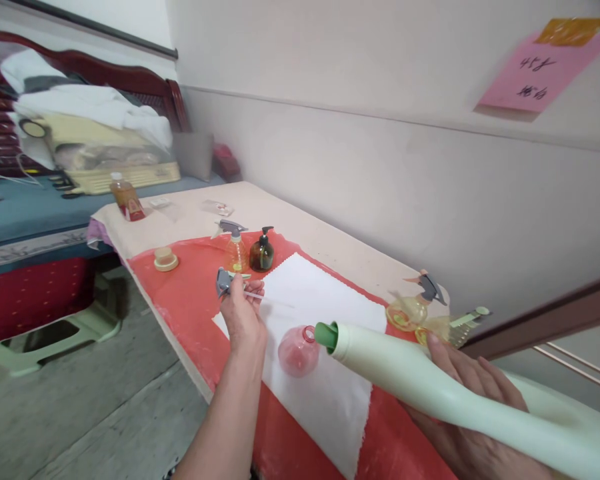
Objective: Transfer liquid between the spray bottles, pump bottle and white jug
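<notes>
My left hand [243, 310] is closed around a grey spray trigger head [224, 283], and its thin clear dip tube [273, 301] points right. A round, see-through pink bottle [297, 353] without its top stands on a white cloth [325, 293]. My right hand [475, 380] grips a pale green long-necked plastic jug [405, 363], which looks like a watering can and is tilted nearly level. Its darker green spout tip [326, 337] is right beside the pink bottle's mouth; whether they touch I cannot tell.
Beyond the cloth stand a clear yellowish spray bottle [237, 252] and a dark pump bottle [262, 253]. Yellow spray bottles [407, 312] are by the wall at right. Farther left are a small beige lidded pot [165, 259], an amber bottle [127, 197] and a red-covered stool [35, 293].
</notes>
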`<state>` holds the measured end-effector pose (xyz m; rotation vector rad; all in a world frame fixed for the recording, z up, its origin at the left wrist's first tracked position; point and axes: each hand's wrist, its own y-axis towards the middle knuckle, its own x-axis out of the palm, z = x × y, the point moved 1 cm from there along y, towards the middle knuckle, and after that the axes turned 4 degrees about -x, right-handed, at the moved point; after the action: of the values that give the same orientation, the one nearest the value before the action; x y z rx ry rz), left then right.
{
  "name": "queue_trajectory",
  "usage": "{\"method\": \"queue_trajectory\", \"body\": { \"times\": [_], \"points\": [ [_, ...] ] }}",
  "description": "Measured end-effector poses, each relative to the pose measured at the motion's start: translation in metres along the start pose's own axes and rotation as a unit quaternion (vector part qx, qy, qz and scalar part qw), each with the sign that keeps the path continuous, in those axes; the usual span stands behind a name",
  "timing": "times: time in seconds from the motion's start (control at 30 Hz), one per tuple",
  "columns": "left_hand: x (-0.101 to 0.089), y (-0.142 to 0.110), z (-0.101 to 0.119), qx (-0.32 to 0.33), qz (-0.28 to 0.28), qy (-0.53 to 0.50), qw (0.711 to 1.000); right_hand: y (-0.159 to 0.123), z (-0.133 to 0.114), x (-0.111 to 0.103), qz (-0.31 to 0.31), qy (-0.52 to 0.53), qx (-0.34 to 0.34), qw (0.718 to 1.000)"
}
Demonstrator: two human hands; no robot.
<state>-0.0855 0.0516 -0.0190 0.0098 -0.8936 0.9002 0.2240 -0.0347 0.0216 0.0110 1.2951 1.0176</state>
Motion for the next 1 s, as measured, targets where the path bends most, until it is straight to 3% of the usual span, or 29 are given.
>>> {"method": "queue_trajectory", "body": {
  "times": [0.23,0.67,1.0],
  "points": [
    [0.000,0.000,-0.001,-0.008,-0.010,0.003,1.000,0.010,-0.001,-0.007,-0.017,-0.096,-0.093,0.991],
    [0.002,-0.001,0.000,-0.009,-0.004,-0.001,1.000,0.014,0.003,-0.013,-0.040,-0.073,-0.084,0.993],
    [0.002,-0.002,0.001,-0.006,-0.003,-0.004,1.000,0.029,-0.004,-0.027,-0.035,-0.155,-0.120,0.980]
  ]
}}
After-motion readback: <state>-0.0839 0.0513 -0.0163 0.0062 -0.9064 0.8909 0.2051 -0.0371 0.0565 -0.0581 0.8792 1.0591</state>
